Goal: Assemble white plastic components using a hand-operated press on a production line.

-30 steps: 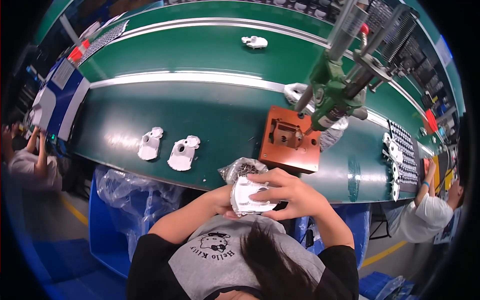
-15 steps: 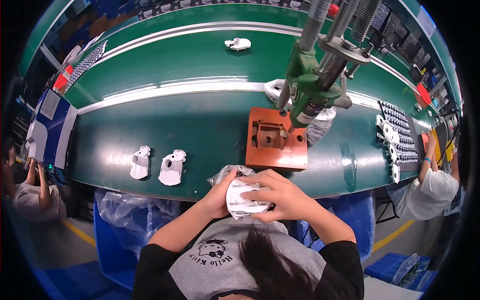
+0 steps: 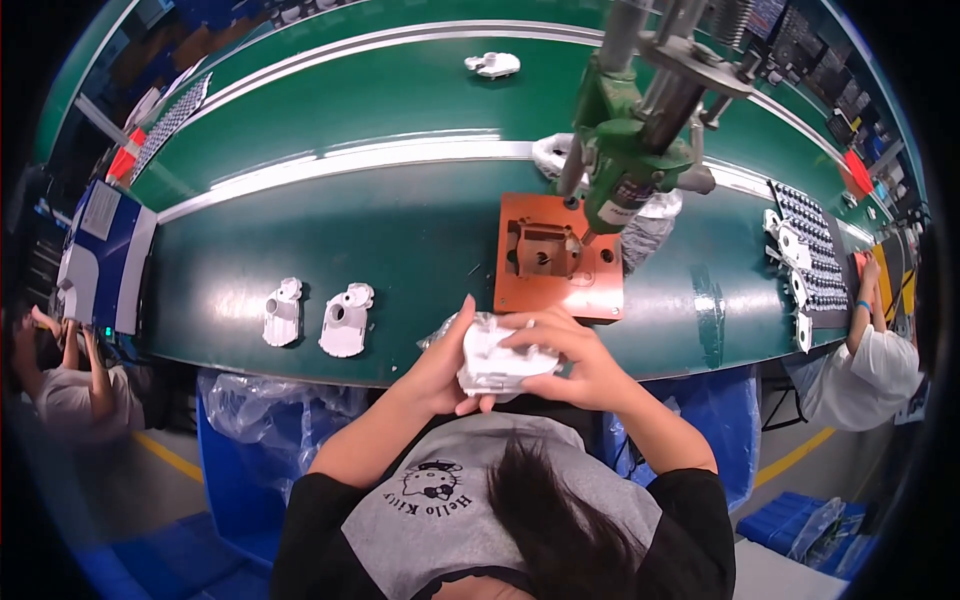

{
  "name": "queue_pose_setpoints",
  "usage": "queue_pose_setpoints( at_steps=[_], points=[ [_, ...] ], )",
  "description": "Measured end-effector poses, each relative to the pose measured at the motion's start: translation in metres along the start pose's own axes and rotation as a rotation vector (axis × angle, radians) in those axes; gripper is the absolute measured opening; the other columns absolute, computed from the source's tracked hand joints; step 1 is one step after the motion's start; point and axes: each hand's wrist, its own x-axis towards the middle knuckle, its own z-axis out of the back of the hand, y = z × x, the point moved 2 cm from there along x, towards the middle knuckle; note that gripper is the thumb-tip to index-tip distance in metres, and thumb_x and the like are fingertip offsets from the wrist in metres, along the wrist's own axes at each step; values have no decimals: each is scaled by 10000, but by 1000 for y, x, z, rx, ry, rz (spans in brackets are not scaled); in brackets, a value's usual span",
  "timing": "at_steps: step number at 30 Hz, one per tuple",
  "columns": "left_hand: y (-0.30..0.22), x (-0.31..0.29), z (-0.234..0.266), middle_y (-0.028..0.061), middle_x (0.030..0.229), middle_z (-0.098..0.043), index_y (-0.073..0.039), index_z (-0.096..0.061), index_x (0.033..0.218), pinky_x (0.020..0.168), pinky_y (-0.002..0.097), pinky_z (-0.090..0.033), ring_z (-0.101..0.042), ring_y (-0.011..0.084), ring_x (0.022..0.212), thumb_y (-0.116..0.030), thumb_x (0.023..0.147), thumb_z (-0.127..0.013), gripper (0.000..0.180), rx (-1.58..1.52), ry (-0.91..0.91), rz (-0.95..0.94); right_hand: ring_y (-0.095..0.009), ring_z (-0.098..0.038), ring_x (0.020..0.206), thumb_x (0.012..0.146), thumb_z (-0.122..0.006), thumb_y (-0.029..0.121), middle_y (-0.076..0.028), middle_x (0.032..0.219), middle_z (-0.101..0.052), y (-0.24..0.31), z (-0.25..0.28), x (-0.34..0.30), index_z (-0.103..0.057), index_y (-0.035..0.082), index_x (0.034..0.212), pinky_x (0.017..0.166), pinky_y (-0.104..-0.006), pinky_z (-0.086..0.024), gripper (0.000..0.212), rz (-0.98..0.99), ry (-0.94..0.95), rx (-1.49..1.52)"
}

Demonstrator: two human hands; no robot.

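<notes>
Over the front edge of the green bench I hold a white plastic housing [image 3: 490,362] between both hands. My left hand [image 3: 440,368] cups it from the left and below, thumb raised along its side. Fingers of my right hand [image 3: 570,358] grip its right side and top. Part of a clear plastic bag [image 3: 438,334] shows behind my left hand. Just beyond my hands stands an orange fixture block [image 3: 515,296] with a hollow in its top. A green press [image 3: 630,150] with a metal column rises over it.
Two white housings [image 3: 283,315] lie on the bench to the left. Another white part [image 3: 495,66] rests on the far green belt. At right are more white parts [image 3: 795,255] beside a tray of dark pieces [image 3: 815,245]. Blue bins [image 3: 235,480] stand below the bench; co-workers sit at both sides.
Both hands have lifted the white housing slightly away from my body and turned it, so a different side shows. The whole view has shifted a little.
</notes>
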Motion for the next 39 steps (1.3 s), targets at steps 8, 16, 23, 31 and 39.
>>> queue_pose_setpoints(
  at_steps=[8, 16, 23, 31, 39],
  points=[
    [-3, 5, -1, 173, 864, -663, -68, -435, 1261, 276, 218, -450, -637, 232, 487, -682, 885, -202, 757, 7, 17, 15, -292, -513, 995, 692, -714, 145, -151, 1270, -533, 12, 0, 1, -650, 72, 1093, 874, -378, -427, 413, 69, -18, -122],
    [-1, 2, 8, 171, 944, -651, -49, -408, 1227, 310, 246, -488, -671, 284, 590, -664, 894, -223, 723, 65, 15, -66, -306, -534, 991, 678, -723, 135, -152, 1274, -531, -4, -5, 1, -665, 88, 1095, 862, -392, -445, 423, 19, 3, -130],
    [-6, -2, 0, 133, 932, -648, -36, -447, 1175, 308, 274, -495, -670, 247, 595, -553, 942, -298, 586, 163, -48, -167, -377, -451, 1215, 652, -725, 173, -147, 1266, -540, 3, -7, 0, -682, 101, 1054, 961, -440, -401, 410, 120, -23, -284],
    [-31, -18, -5, 39, 925, -613, -30, -537, 1011, 691, 236, -490, -606, 92, 798, -153, 912, -559, 159, 605, 25, -208, -348, -573, 1013, 701, -685, 155, -144, 1065, -634, 18, 26, 0, -692, 49, 942, 876, -455, -443, 264, 412, -91, -217],
    [-63, 13, -51, 147, 980, -643, -69, -567, 948, 810, 375, -493, -647, 264, 869, -101, 782, -628, 180, 2079, -233, -981, -352, -628, 803, 775, -570, 162, -207, 838, -645, -159, 173, 35, -627, 21, 884, 729, -447, -473, 187, -280, -706, -858]
  ],
)
